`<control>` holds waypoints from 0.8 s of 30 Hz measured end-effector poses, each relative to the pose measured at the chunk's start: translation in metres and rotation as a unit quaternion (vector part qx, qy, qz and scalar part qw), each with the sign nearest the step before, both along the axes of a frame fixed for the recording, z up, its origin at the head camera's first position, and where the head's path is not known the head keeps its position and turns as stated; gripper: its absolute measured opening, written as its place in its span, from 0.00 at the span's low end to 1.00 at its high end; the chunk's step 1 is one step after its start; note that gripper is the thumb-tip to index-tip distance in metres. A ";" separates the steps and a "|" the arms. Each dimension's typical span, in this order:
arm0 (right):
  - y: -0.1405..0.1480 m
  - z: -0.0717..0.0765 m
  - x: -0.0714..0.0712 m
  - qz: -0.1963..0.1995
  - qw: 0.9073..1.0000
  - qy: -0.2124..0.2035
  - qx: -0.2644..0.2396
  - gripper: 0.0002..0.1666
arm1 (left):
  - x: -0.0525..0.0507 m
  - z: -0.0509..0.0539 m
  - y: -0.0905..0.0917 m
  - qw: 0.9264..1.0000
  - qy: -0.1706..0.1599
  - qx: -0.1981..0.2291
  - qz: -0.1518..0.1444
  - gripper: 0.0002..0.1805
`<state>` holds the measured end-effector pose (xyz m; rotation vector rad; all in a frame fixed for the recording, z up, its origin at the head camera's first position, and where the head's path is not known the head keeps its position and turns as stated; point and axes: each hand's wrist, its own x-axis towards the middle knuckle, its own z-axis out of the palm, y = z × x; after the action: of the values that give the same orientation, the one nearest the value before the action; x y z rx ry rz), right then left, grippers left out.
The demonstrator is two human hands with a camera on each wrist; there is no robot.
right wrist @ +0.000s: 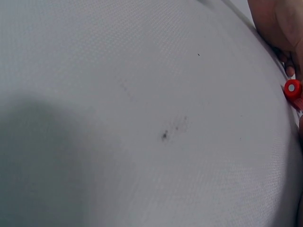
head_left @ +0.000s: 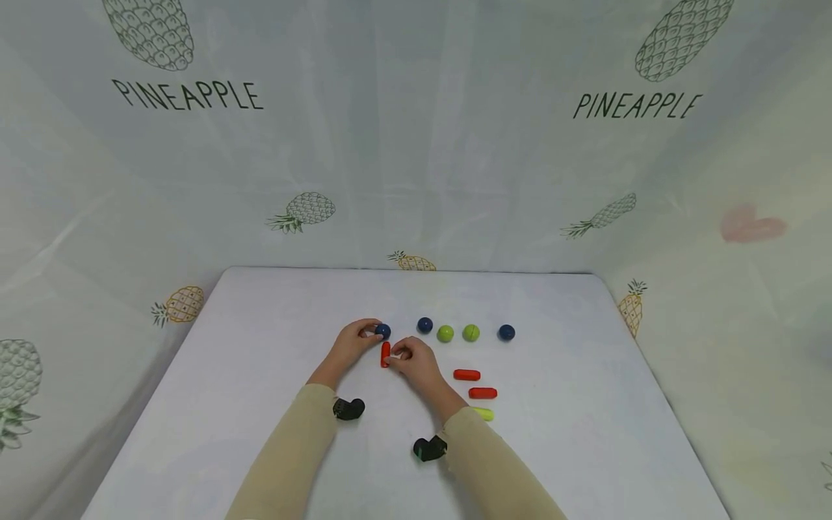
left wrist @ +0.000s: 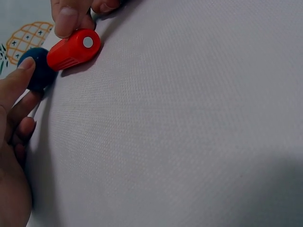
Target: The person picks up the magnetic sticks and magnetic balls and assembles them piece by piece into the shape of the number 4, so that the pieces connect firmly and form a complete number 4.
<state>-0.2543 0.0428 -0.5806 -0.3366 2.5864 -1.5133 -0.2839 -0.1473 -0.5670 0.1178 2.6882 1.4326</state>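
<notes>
At the middle of the table in the head view, my left hand [head_left: 352, 342] pinches a dark blue ball [head_left: 383, 331] between thumb and fingers. My right hand [head_left: 418, 363] pinches a short red magnetic rod [head_left: 386, 354] with a pale round dot on its near end. In the left wrist view the rod [left wrist: 73, 49] lies end-on against the ball [left wrist: 42, 73], seemingly touching it. Only the dotted end of the rod [right wrist: 291, 88] and part of the right hand show at the right edge of the right wrist view.
Right of the hands lie another blue ball [head_left: 425, 325], two green balls [head_left: 445, 334] [head_left: 471, 332] and a further blue ball [head_left: 506, 332]. Nearer are two red rods [head_left: 466, 375] [head_left: 483, 393] and a yellow-green rod [head_left: 484, 414], partly behind the right sleeve. A pineapple-print curtain surrounds the white table [head_left: 572, 448].
</notes>
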 end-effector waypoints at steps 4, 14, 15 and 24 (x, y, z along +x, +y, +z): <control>0.000 -0.001 -0.001 0.004 1.000 0.009 0.000 0.10 | -0.002 -0.002 0.000 1.000 -0.003 -0.003 -0.006 0.19; 0.000 -0.001 0.000 0.007 1.000 0.022 -0.005 0.10 | -0.002 -0.002 0.000 1.000 -0.001 -0.003 -0.011 0.18; 0.000 -0.001 0.000 0.007 1.000 0.021 -0.005 0.10 | -0.002 -0.002 0.000 1.000 -0.001 -0.002 -0.012 0.18; 0.000 -0.001 0.000 0.004 1.000 0.014 0.003 0.10 | -0.003 -0.007 -0.003 1.000 0.003 0.001 -0.018 0.18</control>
<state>-0.2546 0.0429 -0.5812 -0.3701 2.6060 -1.5078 -0.2871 -0.1501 -0.5736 0.1694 2.6756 1.4272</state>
